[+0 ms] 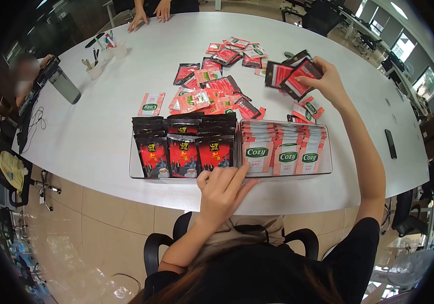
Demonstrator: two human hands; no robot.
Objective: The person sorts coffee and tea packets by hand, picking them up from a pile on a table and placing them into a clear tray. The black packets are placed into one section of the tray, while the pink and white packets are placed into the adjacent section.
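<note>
In my raised right hand [324, 83] is a fan of several black-and-red coffee sachets [298, 78], gripped between thumb and fingers over the right side of the table. My left hand [221, 188] rests with its fingers loosely extended against the front of two clear boxes, near where they meet. The left clear box [176, 178] holds rows of upright G7 coffee sachets [182, 154]. Pink Cozy tea sachets [286, 157] stand in rows in the right clear box [329, 152].
Behind the boxes lies a loose pile of mixed sachets [217, 86]. A few Cozy sachets [308, 109] sit below my right hand. A bottle [65, 85], pen cups [94, 71] and a phone [390, 144] are farther out. Another person's hands [148, 14] touch the far edge.
</note>
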